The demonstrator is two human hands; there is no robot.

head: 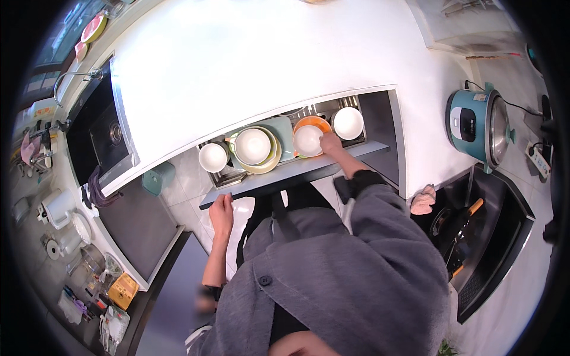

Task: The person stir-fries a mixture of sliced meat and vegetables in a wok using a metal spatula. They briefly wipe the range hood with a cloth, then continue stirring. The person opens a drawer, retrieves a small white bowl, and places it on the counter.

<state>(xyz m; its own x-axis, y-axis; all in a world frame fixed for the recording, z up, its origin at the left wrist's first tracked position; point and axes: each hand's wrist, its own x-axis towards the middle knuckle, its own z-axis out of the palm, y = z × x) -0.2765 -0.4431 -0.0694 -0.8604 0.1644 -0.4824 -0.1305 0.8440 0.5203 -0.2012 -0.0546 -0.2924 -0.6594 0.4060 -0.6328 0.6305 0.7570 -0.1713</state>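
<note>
An open drawer below the worktop holds stacked dishes. My right hand is at the right rim of a white bowl, which lies over an orange bowl. Its fingertips are partly hidden, so a firm hold cannot be made out. Near the left end of the drawer front is my left hand, fingers curled at its edge. Inside the drawer a white bowl tops a stack of plates and bowls on a green tray. Another white bowl sits at the left, and one more at the right.
A white worktop spans the far side, with a black sink at left. At right stand a teal rice cooker and a black gas hob with a pink cloth beside it. A green bin stands left of the drawer.
</note>
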